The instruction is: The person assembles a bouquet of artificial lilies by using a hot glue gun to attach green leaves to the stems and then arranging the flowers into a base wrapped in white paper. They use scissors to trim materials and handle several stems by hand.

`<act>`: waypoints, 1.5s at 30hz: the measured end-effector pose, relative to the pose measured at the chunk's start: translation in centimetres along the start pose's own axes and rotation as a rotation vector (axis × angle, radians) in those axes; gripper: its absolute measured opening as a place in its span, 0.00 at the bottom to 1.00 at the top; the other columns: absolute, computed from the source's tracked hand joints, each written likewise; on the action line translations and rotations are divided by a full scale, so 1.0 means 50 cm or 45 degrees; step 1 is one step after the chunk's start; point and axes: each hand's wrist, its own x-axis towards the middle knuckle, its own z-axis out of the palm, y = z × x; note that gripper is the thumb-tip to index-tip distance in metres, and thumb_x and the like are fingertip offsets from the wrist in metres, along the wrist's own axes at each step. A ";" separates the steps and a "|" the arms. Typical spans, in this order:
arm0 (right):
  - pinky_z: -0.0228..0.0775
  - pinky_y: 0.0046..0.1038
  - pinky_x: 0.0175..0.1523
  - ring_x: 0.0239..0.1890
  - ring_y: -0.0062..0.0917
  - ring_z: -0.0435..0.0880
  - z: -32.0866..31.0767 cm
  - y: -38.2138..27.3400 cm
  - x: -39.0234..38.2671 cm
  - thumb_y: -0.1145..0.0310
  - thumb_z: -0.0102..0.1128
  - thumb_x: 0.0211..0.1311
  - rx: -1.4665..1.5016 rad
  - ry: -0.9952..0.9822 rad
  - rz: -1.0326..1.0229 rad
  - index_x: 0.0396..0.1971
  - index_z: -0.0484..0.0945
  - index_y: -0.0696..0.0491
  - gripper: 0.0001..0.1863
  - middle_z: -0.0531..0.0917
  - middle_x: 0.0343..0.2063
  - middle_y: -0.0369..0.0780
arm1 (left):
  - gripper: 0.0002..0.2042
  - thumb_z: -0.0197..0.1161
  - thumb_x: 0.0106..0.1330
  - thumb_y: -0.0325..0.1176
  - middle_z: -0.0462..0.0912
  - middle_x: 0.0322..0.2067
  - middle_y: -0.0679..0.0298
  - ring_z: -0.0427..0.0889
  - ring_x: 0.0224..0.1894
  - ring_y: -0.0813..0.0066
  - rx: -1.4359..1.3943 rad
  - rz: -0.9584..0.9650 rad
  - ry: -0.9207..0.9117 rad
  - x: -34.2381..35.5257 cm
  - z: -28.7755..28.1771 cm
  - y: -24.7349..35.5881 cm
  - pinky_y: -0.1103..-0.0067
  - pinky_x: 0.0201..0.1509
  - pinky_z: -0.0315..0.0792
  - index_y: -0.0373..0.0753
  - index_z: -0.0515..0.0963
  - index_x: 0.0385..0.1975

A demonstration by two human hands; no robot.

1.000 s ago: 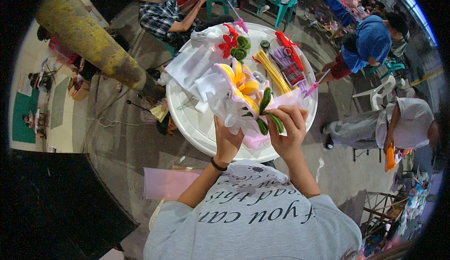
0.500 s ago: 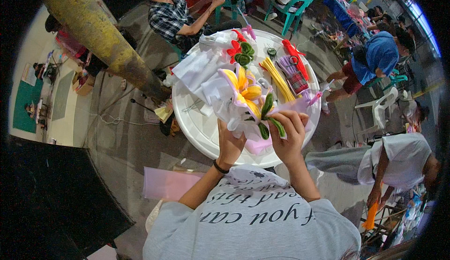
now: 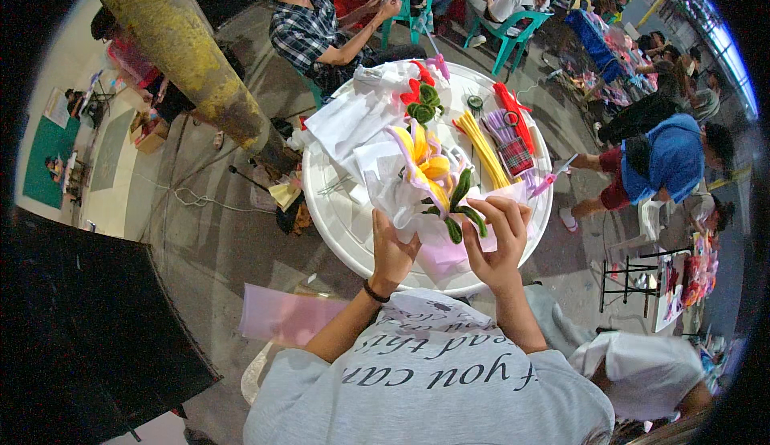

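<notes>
Left grip (image 3: 393,248) holds the white-wrapped yellow flower (image 3: 433,166); right grip (image 3: 500,244) sits spread beside its green leaves (image 3: 460,189)

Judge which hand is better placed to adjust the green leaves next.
Probably the right hand: it is right beside the leaves, thumb and forefinger parted. The left hand seems occupied, holding the white wrap around the flower.

Yellow, lilac-edged flower (image 3: 435,167), green leaves (image 3: 461,188), white table (image 3: 341,240), dark checked shirt (image 3: 302,34)

The person wears a grey, black-lettered T-shirt (image 3: 429,401) and dark wristband (image 3: 374,292).
</notes>
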 end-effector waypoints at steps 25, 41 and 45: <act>0.59 0.29 0.49 0.35 0.28 0.72 0.030 0.013 -0.017 0.63 0.53 0.70 0.273 0.196 0.109 0.28 0.74 0.56 0.13 0.78 0.30 0.42 | 0.30 0.71 0.53 0.28 0.66 0.55 0.52 0.70 0.58 0.55 -0.149 -0.176 -0.058 0.002 -0.021 -0.024 0.68 0.62 0.65 0.31 0.68 0.57; 0.58 0.30 0.47 0.36 0.30 0.79 0.085 -0.014 0.055 0.82 0.61 0.56 0.194 0.119 -0.047 0.38 0.81 0.54 0.10 0.82 0.34 0.39 | 0.31 0.68 0.55 0.27 0.66 0.57 0.47 0.70 0.57 0.52 -0.028 -0.035 0.059 -0.006 -0.092 -0.007 0.67 0.59 0.67 0.30 0.64 0.58; 0.58 0.30 0.48 0.39 0.29 0.78 0.106 -0.017 0.059 0.83 0.60 0.56 0.211 0.079 -0.055 0.41 0.81 0.53 0.14 0.81 0.36 0.40 | 0.30 0.67 0.54 0.27 0.65 0.55 0.47 0.70 0.56 0.52 0.139 0.072 0.249 -0.004 -0.100 -0.021 0.67 0.58 0.67 0.30 0.64 0.57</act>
